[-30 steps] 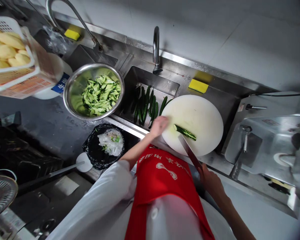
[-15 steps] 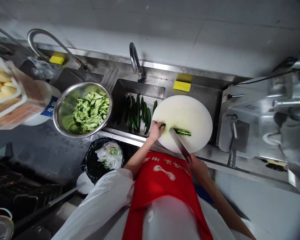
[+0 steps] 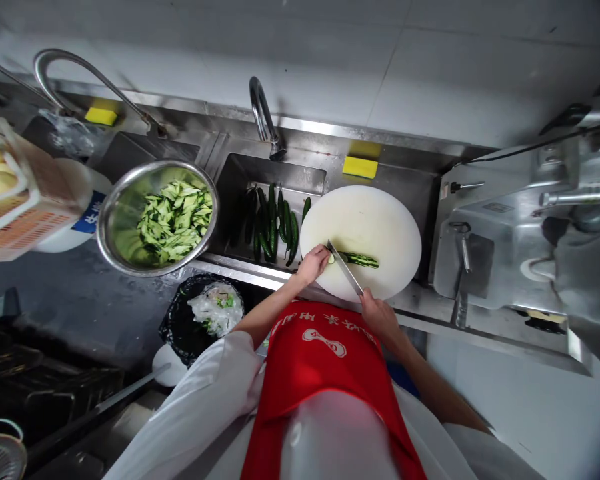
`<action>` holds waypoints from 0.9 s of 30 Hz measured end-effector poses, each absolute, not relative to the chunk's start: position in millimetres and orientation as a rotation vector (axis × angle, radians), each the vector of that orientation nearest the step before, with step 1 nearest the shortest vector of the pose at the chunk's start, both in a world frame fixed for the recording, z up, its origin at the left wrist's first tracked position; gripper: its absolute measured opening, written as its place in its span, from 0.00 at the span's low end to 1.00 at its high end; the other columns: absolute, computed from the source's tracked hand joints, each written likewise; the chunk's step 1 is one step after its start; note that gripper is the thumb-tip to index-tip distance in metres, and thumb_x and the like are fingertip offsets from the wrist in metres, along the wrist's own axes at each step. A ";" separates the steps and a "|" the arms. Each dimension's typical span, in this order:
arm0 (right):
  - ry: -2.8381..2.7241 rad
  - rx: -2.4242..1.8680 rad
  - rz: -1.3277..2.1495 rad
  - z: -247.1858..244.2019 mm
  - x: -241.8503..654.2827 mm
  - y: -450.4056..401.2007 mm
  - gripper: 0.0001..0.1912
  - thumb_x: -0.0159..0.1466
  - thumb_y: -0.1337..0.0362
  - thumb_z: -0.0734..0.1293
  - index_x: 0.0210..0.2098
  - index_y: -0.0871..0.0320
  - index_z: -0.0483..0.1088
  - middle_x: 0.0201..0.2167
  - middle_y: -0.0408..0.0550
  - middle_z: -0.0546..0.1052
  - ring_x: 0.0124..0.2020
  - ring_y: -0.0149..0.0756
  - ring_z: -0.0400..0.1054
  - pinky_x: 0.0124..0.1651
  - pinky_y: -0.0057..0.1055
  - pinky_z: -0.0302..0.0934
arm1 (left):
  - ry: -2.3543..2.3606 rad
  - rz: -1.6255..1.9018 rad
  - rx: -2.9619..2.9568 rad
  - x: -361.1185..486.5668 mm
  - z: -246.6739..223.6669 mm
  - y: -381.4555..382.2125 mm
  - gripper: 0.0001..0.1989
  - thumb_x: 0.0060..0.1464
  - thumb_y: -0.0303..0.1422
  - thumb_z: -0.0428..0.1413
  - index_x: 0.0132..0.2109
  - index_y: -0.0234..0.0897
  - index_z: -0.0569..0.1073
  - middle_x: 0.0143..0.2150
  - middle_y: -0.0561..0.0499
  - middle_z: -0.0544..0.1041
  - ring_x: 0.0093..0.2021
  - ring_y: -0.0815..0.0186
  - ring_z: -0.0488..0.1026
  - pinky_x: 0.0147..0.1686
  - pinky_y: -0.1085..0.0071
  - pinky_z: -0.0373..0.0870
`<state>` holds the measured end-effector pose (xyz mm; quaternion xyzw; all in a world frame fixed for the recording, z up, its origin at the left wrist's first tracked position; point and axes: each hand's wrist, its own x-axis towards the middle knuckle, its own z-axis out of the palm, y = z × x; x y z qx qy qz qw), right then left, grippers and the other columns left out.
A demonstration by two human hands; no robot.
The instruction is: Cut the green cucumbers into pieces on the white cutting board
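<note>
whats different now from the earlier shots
The left hand has moved right over the round white board and seems to hold a small pale-faced green cucumber piece. The straight steel knife, still in the right hand, has shifted forward and left; its blade now lies between that piece and the longer green cucumber section. The round steel bowl and whole dark-green cucumbers stayed put.

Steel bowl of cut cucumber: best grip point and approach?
Steel bowl: likely its rim, pinched at two opposite points, left and right, coming from the near side. It's round, wide and open upward, with no handle showing, and the cut cucumber heaps toward the right, so one-sided lifting may tip it. The white container crowds its left, so keep fingertips tight there.
</note>
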<state>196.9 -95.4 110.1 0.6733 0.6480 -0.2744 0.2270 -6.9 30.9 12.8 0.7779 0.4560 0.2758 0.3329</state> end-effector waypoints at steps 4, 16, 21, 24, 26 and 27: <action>1.827 1.814 -0.708 120.0 194.3 -94.5 0.19 0.73 0.63 0.46 0.58 0.62 0.56 0.35 0.56 0.78 0.39 0.43 0.75 0.40 0.32 0.59 | 1.081 0.628 2.187 -8.8 8.7 36.7 0.13 0.67 0.32 0.44 0.43 0.36 0.74 0.42 0.47 0.71 0.43 0.66 0.70 0.47 0.69 0.70; 1.798 1.832 -0.670 135.4 175.2 -80.8 0.17 0.73 0.61 0.47 0.55 0.60 0.57 0.33 0.55 0.78 0.37 0.42 0.75 0.38 0.31 0.58 | 1.061 0.750 2.108 -8.6 -5.3 36.2 0.14 0.67 0.33 0.44 0.43 0.36 0.73 0.43 0.44 0.72 0.45 0.64 0.71 0.47 0.67 0.71; 1.703 1.841 -0.776 126.2 182.3 -93.2 0.17 0.73 0.61 0.46 0.54 0.61 0.57 0.34 0.56 0.78 0.37 0.43 0.75 0.37 0.31 0.57 | 1.069 0.765 2.082 -8.4 -6.3 35.7 0.12 0.67 0.32 0.45 0.44 0.36 0.73 0.43 0.44 0.72 0.46 0.64 0.71 0.49 0.67 0.70; 1.704 1.828 -0.794 126.4 187.2 -98.5 0.17 0.74 0.59 0.45 0.52 0.59 0.57 0.33 0.55 0.78 0.36 0.44 0.75 0.35 0.31 0.56 | 1.066 0.773 2.069 -8.4 -8.4 35.0 0.12 0.67 0.32 0.45 0.44 0.36 0.73 0.43 0.44 0.72 0.46 0.64 0.71 0.49 0.67 0.70; 1.752 1.850 -0.756 126.3 185.2 -96.6 0.17 0.74 0.59 0.45 0.51 0.59 0.57 0.32 0.54 0.77 0.36 0.44 0.75 0.34 0.30 0.56 | 1.074 0.783 2.060 -8.3 -9.6 34.7 0.12 0.66 0.32 0.45 0.45 0.37 0.73 0.43 0.44 0.71 0.46 0.64 0.71 0.49 0.67 0.70; 1.768 1.864 -0.747 125.5 183.0 -95.1 0.17 0.74 0.59 0.45 0.51 0.59 0.57 0.32 0.54 0.77 0.36 0.44 0.75 0.34 0.30 0.55 | 1.081 0.786 2.056 -8.2 -9.8 34.6 0.12 0.66 0.32 0.45 0.45 0.36 0.73 0.43 0.44 0.72 0.46 0.64 0.71 0.49 0.67 0.70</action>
